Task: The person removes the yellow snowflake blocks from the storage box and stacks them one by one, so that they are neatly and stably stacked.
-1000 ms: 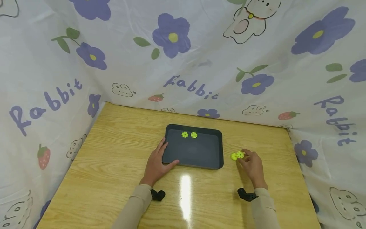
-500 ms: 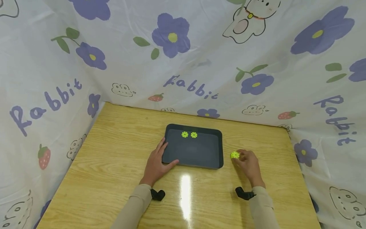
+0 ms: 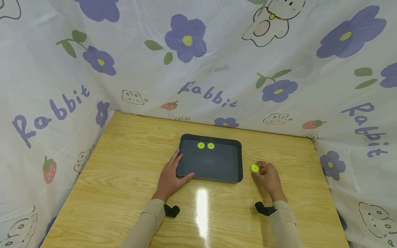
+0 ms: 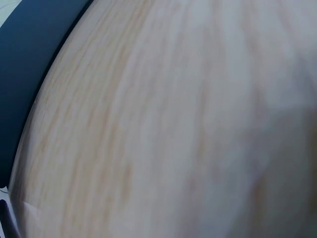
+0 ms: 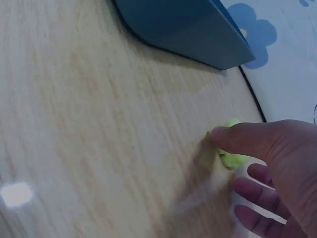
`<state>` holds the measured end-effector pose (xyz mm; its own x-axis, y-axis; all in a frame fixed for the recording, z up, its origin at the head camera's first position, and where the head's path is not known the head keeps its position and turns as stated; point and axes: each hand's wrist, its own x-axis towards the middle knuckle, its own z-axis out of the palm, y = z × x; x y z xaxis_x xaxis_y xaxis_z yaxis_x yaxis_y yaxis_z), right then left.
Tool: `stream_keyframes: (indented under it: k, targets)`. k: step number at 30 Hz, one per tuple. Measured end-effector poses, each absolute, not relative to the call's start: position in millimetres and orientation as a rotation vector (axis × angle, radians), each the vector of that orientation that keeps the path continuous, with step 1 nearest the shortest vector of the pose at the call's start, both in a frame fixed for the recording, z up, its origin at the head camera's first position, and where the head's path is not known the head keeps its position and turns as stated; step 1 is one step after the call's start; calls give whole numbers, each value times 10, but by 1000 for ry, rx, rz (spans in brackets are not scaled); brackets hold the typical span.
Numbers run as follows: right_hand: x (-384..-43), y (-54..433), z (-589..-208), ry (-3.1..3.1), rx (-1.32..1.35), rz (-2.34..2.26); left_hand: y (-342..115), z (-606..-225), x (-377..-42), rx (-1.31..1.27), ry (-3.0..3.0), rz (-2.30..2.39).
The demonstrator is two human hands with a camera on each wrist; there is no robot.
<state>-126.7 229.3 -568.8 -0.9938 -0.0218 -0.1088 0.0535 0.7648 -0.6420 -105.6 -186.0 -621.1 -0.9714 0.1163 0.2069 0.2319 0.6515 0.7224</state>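
A dark grey rectangular tray point(image 3: 209, 162) lies on the wooden table, and two yellow-green snowflake discs, one left point(image 3: 201, 145) and one right point(image 3: 211, 146), sit side by side near its far wall. My left hand point(image 3: 170, 177) rests at the tray's left side, fingers along the rim and thumb at the near edge. Right of the tray, my right hand point(image 3: 269, 177) pinches a yellow-green snowflake disc point(image 3: 254, 168) between thumb and fingers. The right wrist view shows the thumb in front of this disc point(image 5: 232, 159), covering part of it; the other fingers curl loosely.
The wooden table point(image 3: 130, 151) is bounded by a white cloth point(image 3: 217, 72) printed with flowers and rabbits at the back and sides. Glare point(image 3: 201, 210) shines on the table's near part. Black wrist mounts point(image 3: 171, 210) sit at both cuffs.
My right hand has moved slightly left, bringing its snowflake disc over the other one, so the two now overlap as one. My left hand and the tray have stayed put.
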Motion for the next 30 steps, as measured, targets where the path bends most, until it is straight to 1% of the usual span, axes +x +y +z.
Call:
stream_keyframes:
  k: [13,30]
  targets:
    - [-1394,2245,-5506,2799,-209,-802,-1862,-6213,-1057,-290,-2716,-1212]
    - [-1437,2261,-5495,2752,-209,-788,-1856,-6188,-1048,-286,-2719,-1215]
